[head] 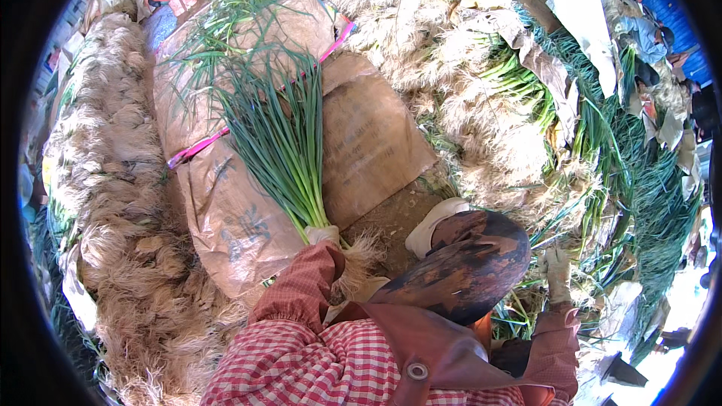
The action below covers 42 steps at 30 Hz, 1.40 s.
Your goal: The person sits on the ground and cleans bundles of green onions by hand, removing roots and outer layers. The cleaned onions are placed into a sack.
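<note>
My left hand (322, 234), in a pale glove, is closed around the lower stalks of a bunch of green onions (282, 141). The long green leaves fan out away from me over brown woven sacks (369, 141), and the pale roots (361, 262) hang to the right of the hand. At the lower right, my right hand (555, 268), gloved too, is beside loose green onions and roots; its fingers are small in view, and whether they grip anything is unclear. Loose green leaves (225, 28) lie on the far part of the sacks.
A long row of onion roots (113, 180) runs along the left. More root bundles (406, 11) lie ahead and to the right, with heaped green onions (654, 220) beyond. My dark, stained knee (468, 259) is between my hands. Another person (646, 39) is at the far right.
</note>
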Motion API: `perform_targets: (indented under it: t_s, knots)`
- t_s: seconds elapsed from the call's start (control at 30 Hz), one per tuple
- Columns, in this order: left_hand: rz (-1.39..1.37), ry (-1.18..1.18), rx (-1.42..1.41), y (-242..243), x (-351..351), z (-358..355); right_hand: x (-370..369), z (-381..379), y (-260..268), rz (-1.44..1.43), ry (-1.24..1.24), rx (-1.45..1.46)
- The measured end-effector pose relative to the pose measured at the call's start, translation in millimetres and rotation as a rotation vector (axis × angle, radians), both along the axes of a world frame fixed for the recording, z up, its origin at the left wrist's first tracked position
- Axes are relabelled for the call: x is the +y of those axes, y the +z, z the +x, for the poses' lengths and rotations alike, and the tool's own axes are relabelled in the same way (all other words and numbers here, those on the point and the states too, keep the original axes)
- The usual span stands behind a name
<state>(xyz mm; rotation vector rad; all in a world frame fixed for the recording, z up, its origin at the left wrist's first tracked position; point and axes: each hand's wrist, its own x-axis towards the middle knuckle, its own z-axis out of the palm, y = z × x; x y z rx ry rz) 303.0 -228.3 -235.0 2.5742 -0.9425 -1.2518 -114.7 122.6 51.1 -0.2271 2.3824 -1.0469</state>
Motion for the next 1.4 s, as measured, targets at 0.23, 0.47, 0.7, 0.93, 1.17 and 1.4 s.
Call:
perform_targets:
  t_s: [0.23,0.47,0.7,0.93,1.17,1.4]
  knots:
    - [0.005,-0.014,0.101,41,22,32,-26,12,-46,0.21,0.224,0.147]
    - [0.225,-0.395,0.351,76,23,9,1,-10,-104,0.328,0.428,0.171]
    - [0.218,-0.518,0.28,76,53,-41,-15,-11,-159,0.503,0.46,0.039]
    - [0.229,-0.615,0.241,77,62,-75,-17,62,-195,0.699,0.712,0.186]
    - [0.192,-0.659,0.29,81,53,-113,106,-8,-174,0.521,0.814,0.354]
    - [0.135,-0.673,0.346,101,39,-137,335,-22,-49,0.908,0.312,0.35]
